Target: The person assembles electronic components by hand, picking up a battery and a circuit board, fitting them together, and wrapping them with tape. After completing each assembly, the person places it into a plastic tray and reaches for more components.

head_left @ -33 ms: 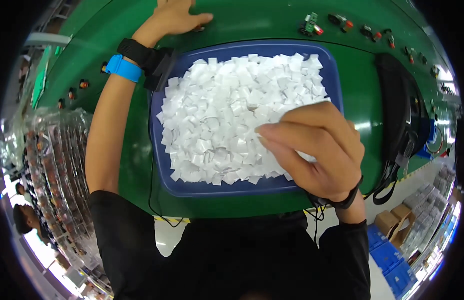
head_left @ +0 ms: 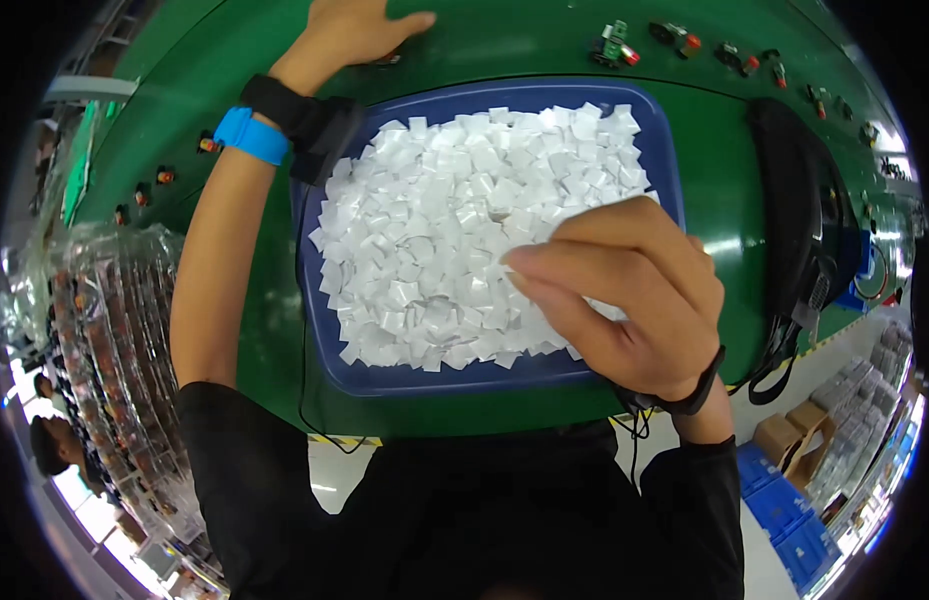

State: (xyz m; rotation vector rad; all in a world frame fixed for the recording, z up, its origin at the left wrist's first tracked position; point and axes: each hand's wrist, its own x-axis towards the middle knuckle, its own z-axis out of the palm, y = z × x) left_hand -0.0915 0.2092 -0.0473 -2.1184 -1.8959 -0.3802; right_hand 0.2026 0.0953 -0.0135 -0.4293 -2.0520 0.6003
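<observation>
Only the left hand [head_left: 349,32] has edged slightly forward; the blue tray [head_left: 424,384] of white squares [head_left: 434,200] lies on the green table [head_left: 524,45], long axis running left to right; over it the right hand [head_left: 644,290] pinches thumb to finger; the left's grip I cannot tell

Two hands [head_left: 350,34] [head_left: 639,295], one tray [head_left: 454,384], one black bag [head_left: 799,195] — white pieces [head_left: 459,225] uncountable.
</observation>
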